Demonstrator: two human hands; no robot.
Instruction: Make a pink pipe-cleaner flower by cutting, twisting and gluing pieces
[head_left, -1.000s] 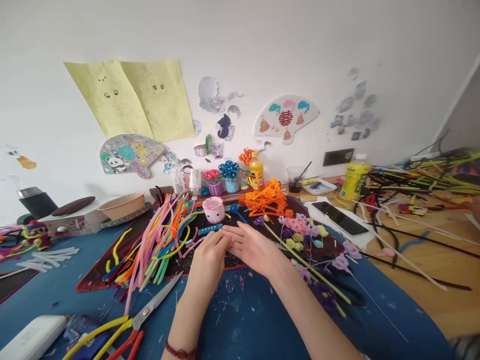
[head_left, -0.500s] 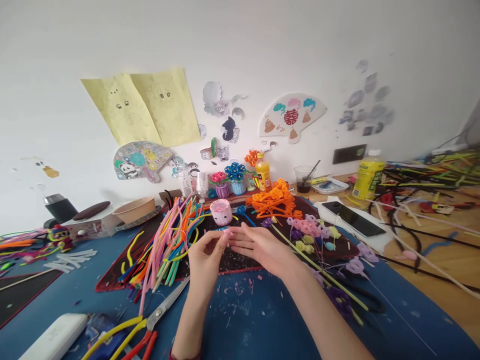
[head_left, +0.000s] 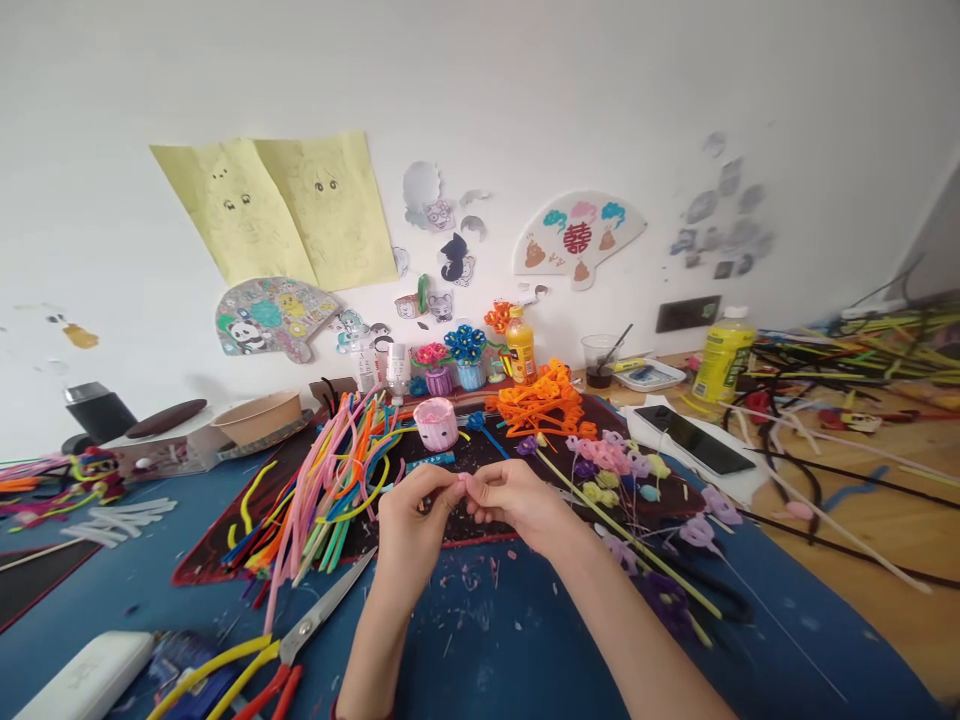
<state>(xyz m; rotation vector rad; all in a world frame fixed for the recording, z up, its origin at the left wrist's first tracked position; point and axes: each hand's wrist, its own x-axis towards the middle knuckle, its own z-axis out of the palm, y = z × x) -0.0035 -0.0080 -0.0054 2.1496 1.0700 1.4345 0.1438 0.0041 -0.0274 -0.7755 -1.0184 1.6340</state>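
The right hand [head_left: 525,505] has turned from an open, nearly flat palm to bent fingers, so that its thumb and forefinger now meet the left hand [head_left: 411,530] at a small pink piece [head_left: 463,480] near the middle of the frame. That puts the piece, as I judge it, under both hands' control rather than mainly the left's. The left thumb and forefinger are clamped together on it, and the right thumb and forefinger look pinched on its other side; its exact shape is too small and covered to tell. Both hands are above the dark mat [head_left: 480,530]. Just beyond them stands a pink cup [head_left: 436,423] with a little face, upright, with a blue strip [head_left: 431,461] in front of it. Left of the hands lies a loose bundle of coloured stems [head_left: 319,480], with open scissors [head_left: 307,627] at the lower left. Orange twisted stems [head_left: 544,400] lie beyond the right hand, and pink looped flowers [head_left: 604,455] to its right.
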